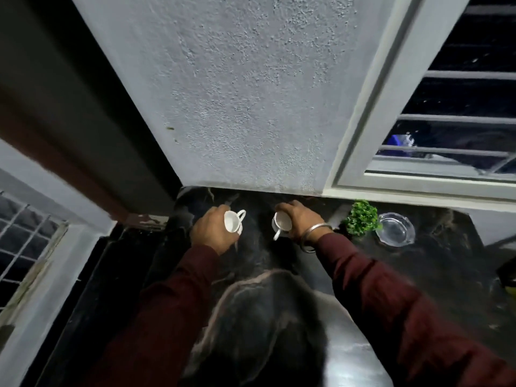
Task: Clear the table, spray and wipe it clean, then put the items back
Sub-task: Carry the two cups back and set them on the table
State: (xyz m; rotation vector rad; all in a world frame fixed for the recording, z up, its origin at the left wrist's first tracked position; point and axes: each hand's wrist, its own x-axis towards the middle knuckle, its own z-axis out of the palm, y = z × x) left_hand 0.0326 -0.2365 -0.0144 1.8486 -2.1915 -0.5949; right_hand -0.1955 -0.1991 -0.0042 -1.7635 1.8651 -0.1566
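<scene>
A: Head view, looking down: what do the hands hold?

B: Each grips a small white cup. The left hand (213, 231) curls round the left cup (233, 221), which is tilted so its mouth faces the camera, handle sticking out to the right. The right hand (303, 220) wraps round the right cup (282, 220), also tilted, its handle pointing down toward the near side.

A: Where are they?

B: Over the far part of the dark marbled bench (418, 263), close to the grey textured wall (251, 93). Whether the cups touch the surface, I cannot tell.

A: Anything else on the bench?

B: To the right of the right hand stands a small green plant (362, 217), and just beside it, further right, a clear glass ashtray (395, 229). A metal bangle (317, 236) circles the right wrist, and both arms wear dark red sleeves (391, 297). A barred window (460, 107) fills the far right.
</scene>
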